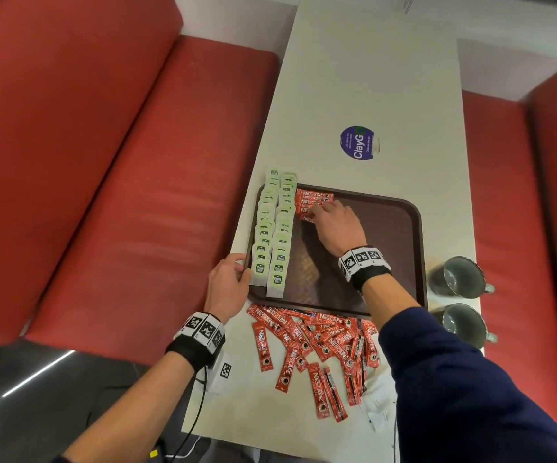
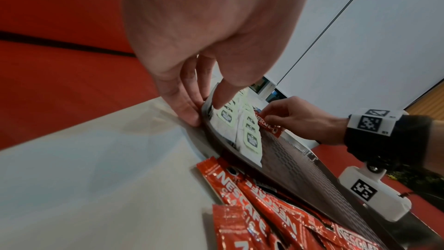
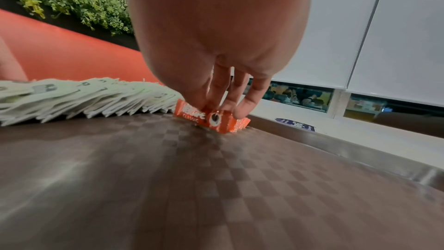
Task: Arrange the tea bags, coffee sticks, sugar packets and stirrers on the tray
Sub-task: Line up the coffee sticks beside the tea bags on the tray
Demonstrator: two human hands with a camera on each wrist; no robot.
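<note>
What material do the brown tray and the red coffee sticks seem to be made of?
The tray looks like moulded plastic: textured weave pattern, dull sheen, rounded raised rim. The coffee sticks look like glossy printed foil or plastic film: crinkled, with bright highlights and crimped ends. Which film exactly, I cannot tell.

Even indoor light; wide-angle edge warp; wrist views blurred close up.

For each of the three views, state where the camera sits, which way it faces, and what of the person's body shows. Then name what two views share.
Head: above the table, facing down at the tray; both forearms, left hand and right hand show.
Left wrist: under the left palm, facing along the fingers at the tray's near corner; the right hand shows beyond.
Right wrist: low over the tray, facing the coffee sticks; only its own fingers show.
Shared: both wrist views show the tea bags and coffee sticks.
</note>
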